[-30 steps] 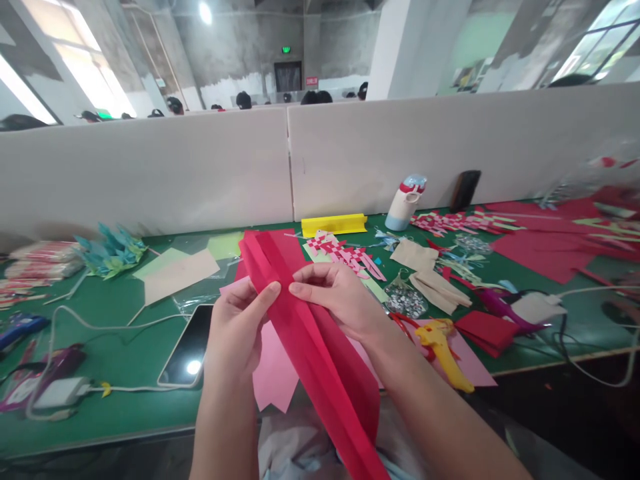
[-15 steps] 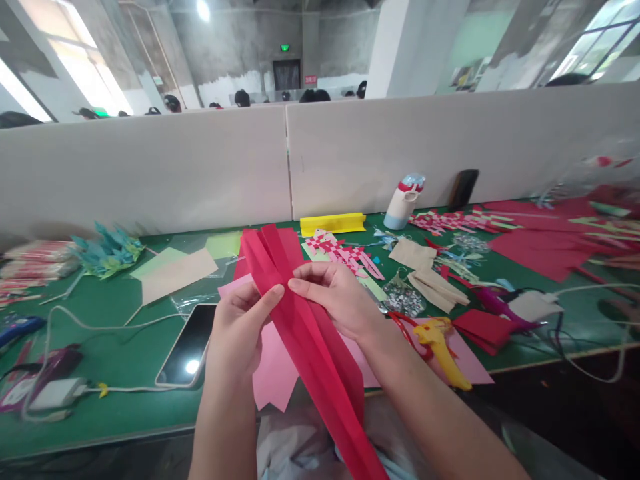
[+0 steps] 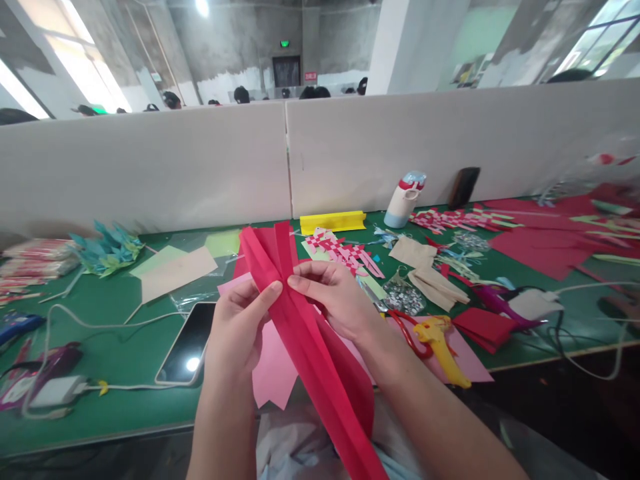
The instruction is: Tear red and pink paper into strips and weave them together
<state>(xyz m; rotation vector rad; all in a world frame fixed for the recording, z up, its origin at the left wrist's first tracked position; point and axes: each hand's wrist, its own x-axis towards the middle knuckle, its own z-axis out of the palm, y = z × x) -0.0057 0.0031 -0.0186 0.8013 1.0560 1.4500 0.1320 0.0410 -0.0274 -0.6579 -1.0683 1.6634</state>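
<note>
A long folded strip of red paper runs from the middle of the table down toward my lap, its upper end split into two flaps. My left hand pinches its left edge between thumb and fingers. On the other side my right hand pinches the same paper, the two thumb tips almost touching. Pink paper with a notched end lies beneath my left hand. More red paper shows behind the strip's top end.
A phone lies left of my left hand. Red-handled scissors and a yellow tool are at the right. Farther back stand a bottle, yellow folded paper and a white partition.
The two flaps at the top of the red paper have spread wider apart, and its lower right layer bulges farther right. Both hands keep nearly the same place and grip.
</note>
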